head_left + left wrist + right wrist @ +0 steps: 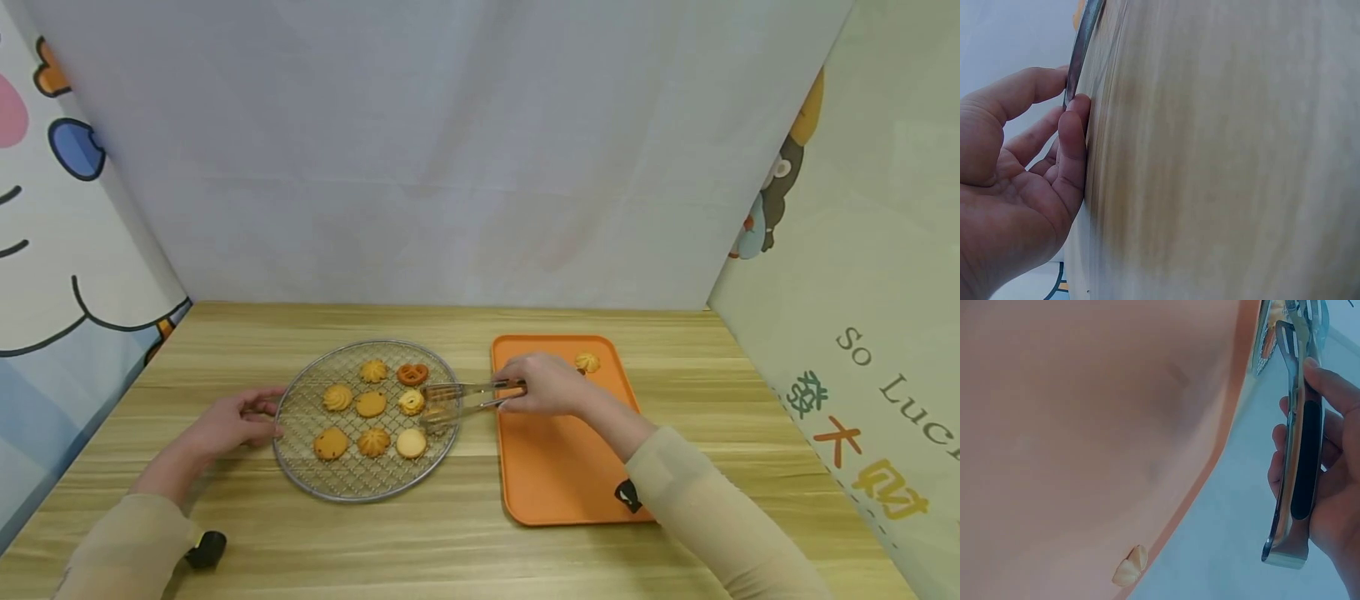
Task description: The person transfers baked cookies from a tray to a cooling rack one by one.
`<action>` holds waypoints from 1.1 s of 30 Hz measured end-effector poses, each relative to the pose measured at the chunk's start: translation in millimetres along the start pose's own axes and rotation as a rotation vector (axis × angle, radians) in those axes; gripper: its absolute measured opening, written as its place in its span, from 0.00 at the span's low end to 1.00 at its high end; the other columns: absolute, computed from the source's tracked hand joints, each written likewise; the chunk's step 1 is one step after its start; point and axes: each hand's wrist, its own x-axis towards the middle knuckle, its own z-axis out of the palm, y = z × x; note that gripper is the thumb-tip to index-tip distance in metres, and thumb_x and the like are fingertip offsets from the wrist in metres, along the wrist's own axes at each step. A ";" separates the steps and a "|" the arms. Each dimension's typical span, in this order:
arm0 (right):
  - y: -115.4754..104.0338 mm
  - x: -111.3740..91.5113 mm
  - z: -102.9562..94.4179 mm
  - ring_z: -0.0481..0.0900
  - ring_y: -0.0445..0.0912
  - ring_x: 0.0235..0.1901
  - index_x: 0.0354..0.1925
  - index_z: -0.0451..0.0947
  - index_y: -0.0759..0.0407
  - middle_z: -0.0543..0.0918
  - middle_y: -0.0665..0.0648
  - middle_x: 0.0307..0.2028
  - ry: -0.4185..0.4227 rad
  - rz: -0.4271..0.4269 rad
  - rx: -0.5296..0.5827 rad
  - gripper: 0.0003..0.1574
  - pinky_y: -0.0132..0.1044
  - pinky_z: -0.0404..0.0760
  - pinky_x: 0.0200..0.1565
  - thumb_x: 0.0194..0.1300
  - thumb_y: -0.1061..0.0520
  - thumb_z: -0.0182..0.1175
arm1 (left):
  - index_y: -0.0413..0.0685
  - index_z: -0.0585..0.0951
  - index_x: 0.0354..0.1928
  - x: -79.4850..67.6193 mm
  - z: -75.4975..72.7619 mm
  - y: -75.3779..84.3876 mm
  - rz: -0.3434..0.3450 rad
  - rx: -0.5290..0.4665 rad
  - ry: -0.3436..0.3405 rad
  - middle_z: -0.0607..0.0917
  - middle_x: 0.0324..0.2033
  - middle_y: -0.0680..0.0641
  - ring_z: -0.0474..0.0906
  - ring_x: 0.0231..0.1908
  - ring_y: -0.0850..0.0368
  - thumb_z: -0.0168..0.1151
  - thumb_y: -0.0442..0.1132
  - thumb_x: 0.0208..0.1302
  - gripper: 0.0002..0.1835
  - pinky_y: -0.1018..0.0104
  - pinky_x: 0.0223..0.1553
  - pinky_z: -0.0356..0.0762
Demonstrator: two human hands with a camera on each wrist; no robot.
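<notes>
My left hand (234, 423) pinches the left edge of a round wire rack (300, 467) between thumb and fingers. The left wrist view shows its metal rim (1079, 59) at the fingertips. In my right hand (546, 385) is a pair of metal tongs (474, 388) with black grip inserts (1307, 459). The slotted ends of the tongs reach over the right side of the rack, spread a little apart. Just left of them lies a pale swirled cookie (411, 402). A pretzel-shaped cookie (412, 374) sits behind it and a plain round cookie (411, 443) in front.
More cookies (371, 405) lie in rows on the rack. An orange tray (562, 475) stands to the right, under my right forearm, with a fluted cookie (587, 362) near its far right corner. A grey-white cloth (450, 167) hangs behind the wooden table (360, 554).
</notes>
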 end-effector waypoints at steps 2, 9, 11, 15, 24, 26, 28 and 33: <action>0.4 -2.0 -2.9 0.81 0.46 0.42 0.53 0.80 0.52 0.82 0.52 0.48 0.003 -0.002 0.012 0.25 0.37 0.79 0.38 0.58 0.47 0.66 | 0.34 0.57 0.69 0.0 0.0 0.0 0.000 0.001 0.002 0.71 0.54 0.32 0.72 0.41 0.59 0.66 0.41 0.59 0.42 0.68 0.36 0.75; 1.0 -9.8 -16.0 0.80 0.45 0.38 0.53 0.79 0.51 0.82 0.51 0.47 0.021 -0.007 0.024 0.24 0.36 0.77 0.37 0.59 0.47 0.66 | 0.35 0.58 0.69 -0.5 -0.5 -0.6 -0.006 -0.001 0.009 0.71 0.54 0.33 0.73 0.41 0.59 0.67 0.42 0.57 0.42 0.68 0.36 0.76; 1.6 -11.7 -19.9 0.81 0.44 0.38 0.53 0.79 0.52 0.82 0.51 0.47 0.037 -0.019 0.035 0.23 0.35 0.78 0.36 0.59 0.49 0.66 | 0.35 0.58 0.69 -0.7 -1.0 -0.4 -0.006 0.000 0.008 0.71 0.54 0.33 0.73 0.41 0.59 0.67 0.42 0.57 0.42 0.68 0.36 0.76; 4.2 -15.9 -26.9 0.82 0.45 0.40 0.52 0.80 0.52 0.82 0.50 0.48 0.066 -0.033 0.058 0.22 0.34 0.80 0.38 0.58 0.50 0.67 | 0.36 0.57 0.70 -0.6 -1.2 0.2 -0.007 0.001 0.007 0.71 0.54 0.33 0.73 0.41 0.58 0.67 0.43 0.57 0.43 0.68 0.36 0.76; 9.9 -31.6 -45.6 0.77 0.40 0.32 0.52 0.80 0.48 0.82 0.48 0.44 0.140 -0.018 0.003 0.22 0.33 0.77 0.34 0.58 0.48 0.67 | 0.36 0.57 0.70 0.2 -0.4 0.3 -0.005 0.016 0.011 0.72 0.54 0.34 0.73 0.43 0.57 0.67 0.44 0.57 0.43 0.68 0.37 0.75; 11.5 -35.1 -49.6 0.75 0.39 0.31 0.52 0.80 0.48 0.82 0.48 0.44 0.153 -0.013 -0.004 0.22 0.34 0.76 0.33 0.58 0.48 0.66 | 0.36 0.57 0.70 0.4 -0.4 0.6 -0.007 0.016 0.010 0.72 0.54 0.34 0.73 0.43 0.57 0.67 0.44 0.57 0.43 0.68 0.37 0.75; 13.4 -38.5 -53.2 0.75 0.39 0.31 0.52 0.80 0.48 0.82 0.49 0.45 0.164 -0.006 -0.006 0.23 0.34 0.76 0.34 0.58 0.47 0.66 | 0.36 0.57 0.70 0.4 -0.5 0.9 -0.009 0.015 0.008 0.71 0.54 0.34 0.73 0.43 0.57 0.67 0.44 0.58 0.43 0.67 0.37 0.76; 19.1 -46.4 -59.0 0.77 0.40 0.32 0.53 0.79 0.49 0.82 0.49 0.45 0.195 0.019 -0.006 0.25 0.36 0.77 0.34 0.57 0.46 0.67 | 0.36 0.57 0.70 0.4 -0.5 0.7 -0.008 0.018 0.008 0.71 0.54 0.34 0.73 0.42 0.56 0.66 0.43 0.58 0.43 0.67 0.37 0.76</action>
